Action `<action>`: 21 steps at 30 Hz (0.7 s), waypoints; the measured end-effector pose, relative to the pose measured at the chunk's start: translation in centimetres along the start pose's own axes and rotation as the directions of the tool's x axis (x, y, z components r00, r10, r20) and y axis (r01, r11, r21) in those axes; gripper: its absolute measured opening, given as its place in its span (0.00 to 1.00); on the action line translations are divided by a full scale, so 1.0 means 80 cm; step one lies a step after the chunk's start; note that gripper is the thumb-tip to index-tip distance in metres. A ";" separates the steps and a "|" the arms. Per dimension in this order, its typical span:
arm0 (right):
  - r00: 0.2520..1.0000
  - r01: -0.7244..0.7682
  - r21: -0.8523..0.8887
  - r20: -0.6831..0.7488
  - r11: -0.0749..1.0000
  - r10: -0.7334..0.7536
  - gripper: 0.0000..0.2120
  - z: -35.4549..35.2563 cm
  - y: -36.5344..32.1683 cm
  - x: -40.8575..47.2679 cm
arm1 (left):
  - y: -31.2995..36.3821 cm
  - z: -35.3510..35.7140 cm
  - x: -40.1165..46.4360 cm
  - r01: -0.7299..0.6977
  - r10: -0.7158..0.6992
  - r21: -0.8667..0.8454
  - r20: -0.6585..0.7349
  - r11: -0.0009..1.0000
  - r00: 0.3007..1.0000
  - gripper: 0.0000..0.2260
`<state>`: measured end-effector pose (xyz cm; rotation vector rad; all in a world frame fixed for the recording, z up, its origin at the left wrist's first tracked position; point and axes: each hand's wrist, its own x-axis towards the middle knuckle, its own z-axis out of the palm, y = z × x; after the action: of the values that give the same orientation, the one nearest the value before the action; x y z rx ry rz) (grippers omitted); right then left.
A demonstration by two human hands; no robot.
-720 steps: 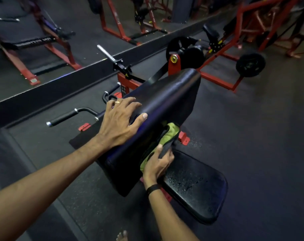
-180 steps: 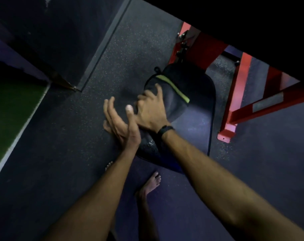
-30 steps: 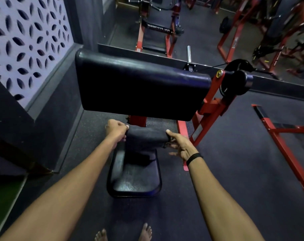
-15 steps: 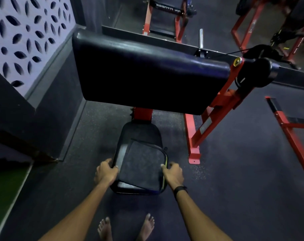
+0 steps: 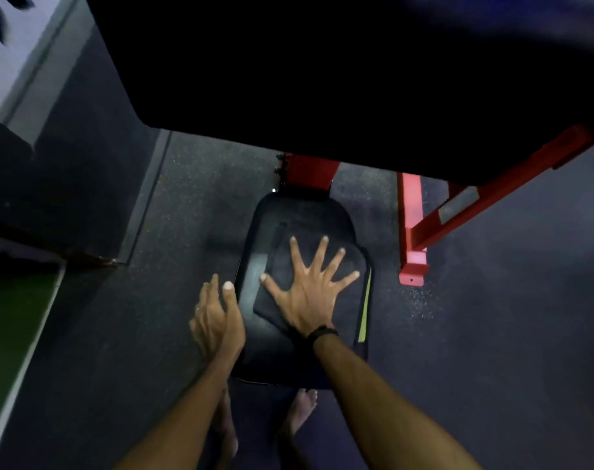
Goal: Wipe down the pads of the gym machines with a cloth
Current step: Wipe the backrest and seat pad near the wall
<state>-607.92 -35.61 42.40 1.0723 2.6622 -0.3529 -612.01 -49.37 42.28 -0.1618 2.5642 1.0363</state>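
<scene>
Dark speckled rubber floor [image 5: 173,212], with a green strip [image 5: 14,334] at far left. Right hand [image 5: 307,293] flat on the cloth [image 5: 353,262], all five fingers straight and fanned wide, palm down, gripping nothing — black band at the wrist. Left hand [image 5: 217,320] just beside the seat pad's left edge, fingers straight and relaxed, holding nothing; contact with the pad unclear. Cloth dark, with a yellow-green edge at right, spread over the right and middle of the seat pad [image 5: 255,266]. Seat pad's long axis running away from the bare feet [image 5: 300,413] toward the red post [image 5: 311,173]. Large black pad [image 5: 322,79] overhead, hiding the far view — red frame [image 5: 412,232] at right.
</scene>
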 end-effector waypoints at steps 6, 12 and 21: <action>0.999 0.030 -0.003 -0.030 1.000 -0.030 0.39 -0.027 0.004 0.126 | -0.005 0.042 0.003 -0.004 0.017 0.224 -0.060 0.975 0.998 0.30; 0.967 0.127 -0.029 -0.220 0.992 -0.130 0.31 -0.022 0.016 0.061 | -0.007 0.037 0.001 -0.030 0.054 0.340 -0.062 0.940 0.997 0.29; 0.979 0.129 -0.009 -0.155 0.992 -0.128 0.29 0.004 0.057 -0.015 | -0.003 0.041 0.001 -0.019 0.049 0.363 -0.076 0.932 0.996 0.28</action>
<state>-603.83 -33.29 41.88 0.9670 2.8786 -0.3070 -611.07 -47.32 39.92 -0.0632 2.7897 0.5589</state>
